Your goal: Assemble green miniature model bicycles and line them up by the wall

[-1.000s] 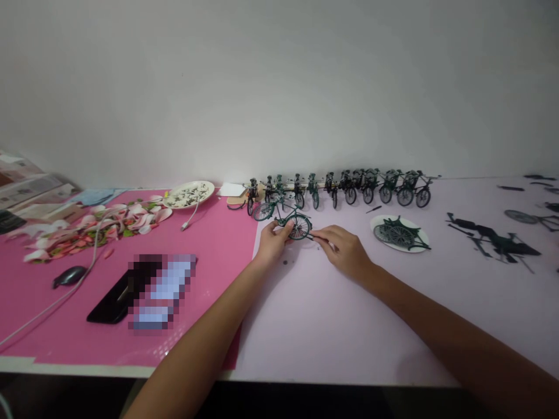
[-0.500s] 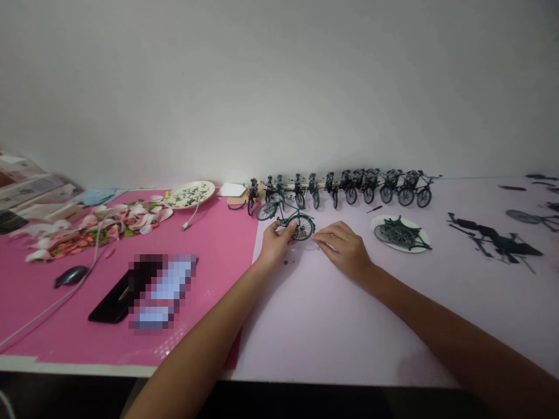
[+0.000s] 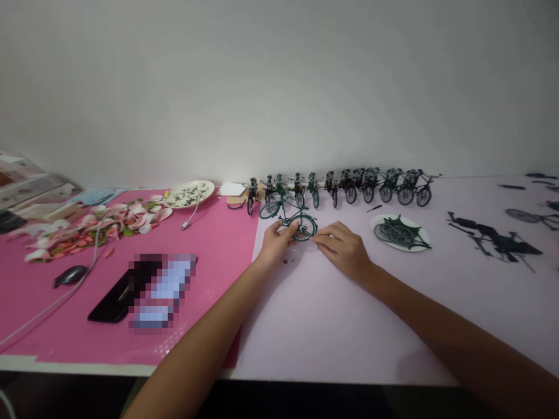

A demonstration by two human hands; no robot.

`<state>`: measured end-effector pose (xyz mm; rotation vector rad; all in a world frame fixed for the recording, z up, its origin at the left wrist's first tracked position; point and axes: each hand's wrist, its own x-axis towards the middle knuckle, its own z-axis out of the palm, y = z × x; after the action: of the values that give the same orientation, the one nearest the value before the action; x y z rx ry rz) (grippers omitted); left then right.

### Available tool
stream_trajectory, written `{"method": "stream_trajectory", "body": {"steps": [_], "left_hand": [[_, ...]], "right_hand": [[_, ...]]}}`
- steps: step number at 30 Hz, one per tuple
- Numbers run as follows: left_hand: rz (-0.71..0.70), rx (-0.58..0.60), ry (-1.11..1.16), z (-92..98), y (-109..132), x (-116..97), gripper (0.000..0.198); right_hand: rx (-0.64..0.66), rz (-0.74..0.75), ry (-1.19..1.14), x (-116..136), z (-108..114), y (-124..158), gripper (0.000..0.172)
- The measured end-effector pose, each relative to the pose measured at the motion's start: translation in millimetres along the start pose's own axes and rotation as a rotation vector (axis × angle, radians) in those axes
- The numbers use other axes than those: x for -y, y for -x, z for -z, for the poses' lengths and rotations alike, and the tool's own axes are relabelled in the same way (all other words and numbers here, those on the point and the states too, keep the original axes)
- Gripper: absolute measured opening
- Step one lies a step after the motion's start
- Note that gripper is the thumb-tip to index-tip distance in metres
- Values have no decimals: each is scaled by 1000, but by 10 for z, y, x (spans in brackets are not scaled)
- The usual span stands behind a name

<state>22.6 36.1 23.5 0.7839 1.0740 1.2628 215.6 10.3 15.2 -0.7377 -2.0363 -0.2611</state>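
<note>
Works on lilac table (image 3: 327, 331), near its far edge, just before row of finished bicycles (image 3: 349, 187). Clamps left hand (image 3: 274, 244) on near wheel of upright green model bicycle (image 3: 288, 215); rests right hand (image 3: 343, 250), fingertips drawn together, against same wheel.

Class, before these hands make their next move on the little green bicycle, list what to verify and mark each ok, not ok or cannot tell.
1. Grip of left hand on model bicycle, at its near wheel: ok.
2. Contact of right hand with that wheel: cannot tell.
3. Far wheel apart from the row of bicycles: cannot tell, they overlap.
4. Clearance of plate of parts from both hands: ok.
5. No loose bits nearby: not ok, dark specks by the left wrist.
</note>
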Motion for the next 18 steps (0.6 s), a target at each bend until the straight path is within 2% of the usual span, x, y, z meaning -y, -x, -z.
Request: {"method": "stream_trajectory", "body": {"steps": [7, 12, 18], "left_hand": [[16, -10, 5, 0, -16, 7, 73], [51, 21, -32, 8, -14, -9, 80], [32, 18, -108, 35, -15, -14, 90]], "right_hand": [[51, 10, 5, -16, -7, 19, 26], [31, 27, -22, -4, -4, 14, 25], [55, -19, -60, -23, -4, 32, 26]]}}
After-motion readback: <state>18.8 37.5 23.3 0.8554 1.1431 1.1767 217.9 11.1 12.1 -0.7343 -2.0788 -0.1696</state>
